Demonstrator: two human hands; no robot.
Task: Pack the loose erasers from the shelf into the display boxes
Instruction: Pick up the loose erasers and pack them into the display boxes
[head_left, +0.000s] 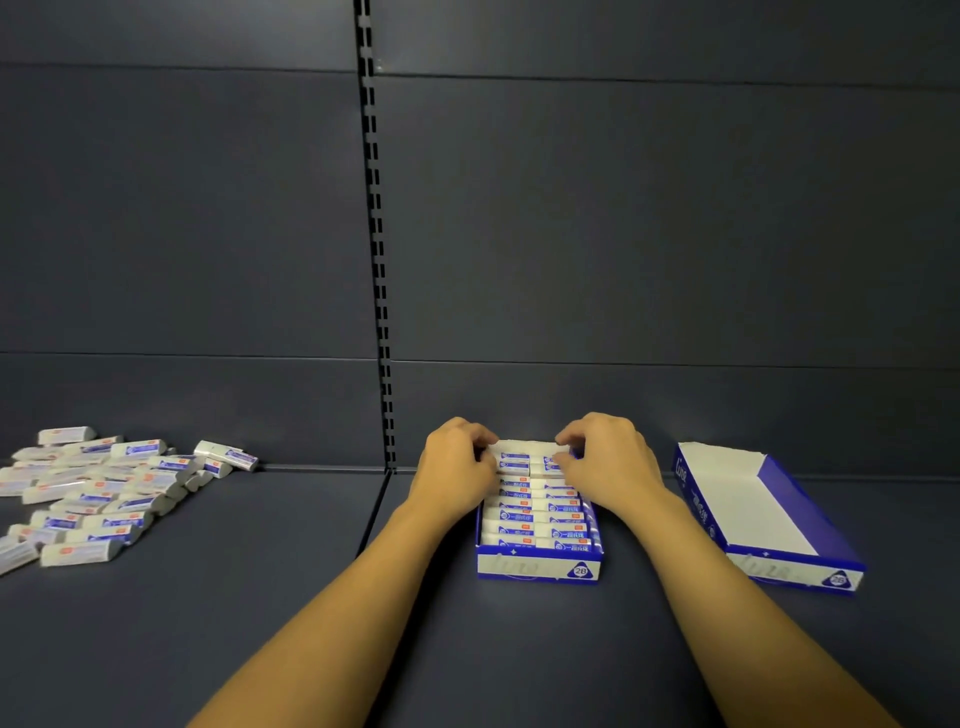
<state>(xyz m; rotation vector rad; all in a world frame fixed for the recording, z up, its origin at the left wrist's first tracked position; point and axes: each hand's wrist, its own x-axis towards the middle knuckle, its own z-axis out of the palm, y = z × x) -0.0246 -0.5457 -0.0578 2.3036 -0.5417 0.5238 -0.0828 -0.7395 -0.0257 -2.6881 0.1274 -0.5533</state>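
Note:
A blue-and-white display box stands on the dark shelf in front of me, filled with two columns of wrapped white erasers. Both my hands are at its far end. My left hand curls its fingers onto the erasers in the far left rows. Mirroring it, my right hand pinches the erasers in the far right rows. The fingertips hide the farthest erasers. A heap of several loose erasers lies at the left of the shelf.
A second display box, empty with a white inside, sits tilted to the right of the full one. A slotted upright runs up the dark back panel. Bare shelf lies between the heap and the boxes.

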